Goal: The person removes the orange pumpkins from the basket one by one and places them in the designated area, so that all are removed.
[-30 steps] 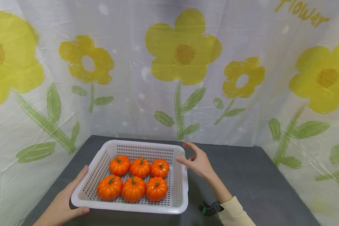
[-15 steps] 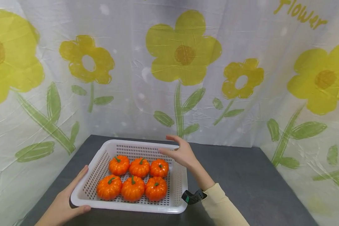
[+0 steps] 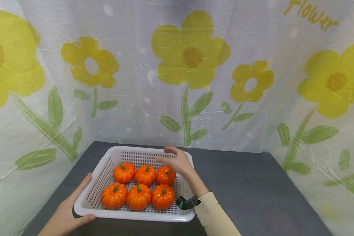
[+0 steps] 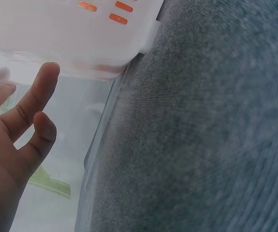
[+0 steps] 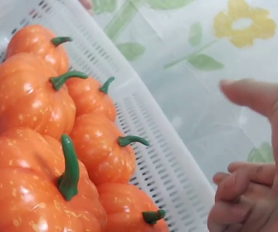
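Note:
A white perforated plastic basket [image 3: 132, 217] holds several small orange pumpkins [image 3: 139, 197] with green stems, in two rows. My left hand [image 3: 65, 209] touches the basket's front left corner, thumb along the front rim and straight fingers along the left side. In the left wrist view, the fingers [image 4: 44, 89] lie beside the basket's wall [image 4: 71, 43], little bent. Over the far right part of the basket hovers my right hand [image 3: 177, 163], near the back right pumpkin [image 3: 166, 175]. Its thumb and fingers are spread, holding nothing. The right wrist view shows this hand [image 5: 259, 193] apart from the pumpkins [image 5: 30, 96].
The basket stands on a dark grey tabletop [image 3: 239, 186], whose surface continues to the right. A white curtain [image 3: 129, 108] with yellow flowers hangs behind and at both sides. A black wrist strap [image 3: 187, 202] is on the right wrist.
My right hand has moved left from beside the basket's right rim to above its inside, and has dipped slightly lately. The left hand, basket and pumpkins stay practically in place.

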Demonstrator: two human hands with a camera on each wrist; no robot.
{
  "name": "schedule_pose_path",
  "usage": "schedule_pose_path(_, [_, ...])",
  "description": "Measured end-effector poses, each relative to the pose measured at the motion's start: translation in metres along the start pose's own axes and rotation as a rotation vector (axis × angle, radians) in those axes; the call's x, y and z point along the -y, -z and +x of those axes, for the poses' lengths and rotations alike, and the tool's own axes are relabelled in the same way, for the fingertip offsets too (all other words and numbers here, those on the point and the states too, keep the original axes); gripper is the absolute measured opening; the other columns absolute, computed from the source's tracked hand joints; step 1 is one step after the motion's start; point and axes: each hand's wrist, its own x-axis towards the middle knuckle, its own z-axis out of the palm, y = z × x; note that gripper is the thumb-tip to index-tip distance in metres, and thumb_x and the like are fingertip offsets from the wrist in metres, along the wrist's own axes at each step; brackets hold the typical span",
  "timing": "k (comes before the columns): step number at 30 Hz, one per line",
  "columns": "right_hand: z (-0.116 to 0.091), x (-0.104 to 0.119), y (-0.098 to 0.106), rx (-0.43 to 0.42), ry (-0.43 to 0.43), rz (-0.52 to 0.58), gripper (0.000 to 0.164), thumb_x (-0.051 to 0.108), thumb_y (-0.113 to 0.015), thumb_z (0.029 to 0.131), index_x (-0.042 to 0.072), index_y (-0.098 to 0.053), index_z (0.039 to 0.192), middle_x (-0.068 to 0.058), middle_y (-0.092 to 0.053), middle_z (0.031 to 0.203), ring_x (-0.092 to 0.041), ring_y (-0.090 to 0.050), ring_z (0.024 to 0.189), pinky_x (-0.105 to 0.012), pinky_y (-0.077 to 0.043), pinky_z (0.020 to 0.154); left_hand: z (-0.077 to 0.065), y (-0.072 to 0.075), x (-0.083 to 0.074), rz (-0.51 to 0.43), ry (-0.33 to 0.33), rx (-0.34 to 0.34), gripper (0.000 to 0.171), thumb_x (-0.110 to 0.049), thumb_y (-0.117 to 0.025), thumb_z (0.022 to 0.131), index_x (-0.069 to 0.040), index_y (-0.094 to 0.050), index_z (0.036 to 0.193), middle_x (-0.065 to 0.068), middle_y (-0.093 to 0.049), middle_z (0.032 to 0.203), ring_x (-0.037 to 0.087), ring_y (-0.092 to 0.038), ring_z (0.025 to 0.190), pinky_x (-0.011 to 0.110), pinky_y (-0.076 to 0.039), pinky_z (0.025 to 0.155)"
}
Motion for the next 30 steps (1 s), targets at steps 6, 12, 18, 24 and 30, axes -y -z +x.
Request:
schedule_pose_path(6, [0.005, -0.011, -0.004, 0.0, -0.042, -0.074, 0.065, 0.042, -0.087, 0.085, 0.01, -0.068, 0.139, -0.01, -0.069, 0.137, -0.033, -0.06, 0.129, -0.054, -0.05, 0.107, 0.0, 0.0, 0.002, -0.003, -0.006, 0.0, 0.121, -0.019, -0.093, 0.073, -0.023, -0.022, 0.171, -0.027, -0.016, 0.173, -0.028, -0.02, 0.138, -0.004, -0.02, 0.099])
schedule_pose_path(12, [0.012, -0.012, -0.012, 0.029, -0.018, -0.214, 0.066, 0.037, -0.091, 0.081, 0.004, -0.07, 0.134, -0.012, -0.072, 0.128, -0.031, -0.065, 0.118, -0.049, -0.055, 0.1, -0.001, 0.006, 0.009, 0.023, 0.021, 0.001, 0.121, -0.018, -0.093, 0.074, -0.023, -0.021, 0.171, -0.029, -0.017, 0.172, -0.028, -0.027, 0.132, 0.001, -0.03, 0.095])
schedule_pose_path(18, [0.012, -0.01, -0.015, 0.084, -0.006, -0.365, 0.065, 0.029, -0.094, 0.078, -0.004, -0.07, 0.128, -0.018, -0.073, 0.123, -0.033, -0.068, 0.111, -0.048, -0.058, 0.095, 0.0, 0.01, 0.016, 0.069, 0.086, 0.026, 0.118, -0.021, -0.091, 0.078, -0.026, -0.019, 0.172, -0.042, -0.014, 0.164, -0.026, -0.033, 0.122, 0.012, -0.044, 0.087])
schedule_pose_path(24, [0.01, -0.01, -0.014, 0.142, -0.016, -0.402, 0.066, 0.018, -0.094, 0.075, -0.005, -0.068, 0.132, -0.019, -0.072, 0.126, -0.035, -0.068, 0.114, -0.05, -0.056, 0.099, 0.001, 0.01, 0.017, 0.067, 0.126, 0.044, 0.117, -0.022, -0.089, 0.081, -0.026, -0.017, 0.172, -0.044, -0.011, 0.162, -0.028, -0.028, 0.122, 0.016, -0.046, 0.088])
schedule_pose_path(30, [0.011, -0.012, -0.013, 0.161, -0.012, -0.437, 0.07, 0.004, -0.092, 0.069, -0.004, -0.068, 0.133, -0.019, -0.072, 0.128, -0.034, -0.067, 0.114, -0.05, -0.055, 0.102, 0.001, 0.008, 0.016, 0.087, 0.144, 0.049, 0.117, -0.024, -0.089, 0.082, -0.027, -0.015, 0.172, -0.046, -0.009, 0.16, -0.029, -0.027, 0.121, 0.019, -0.048, 0.088])
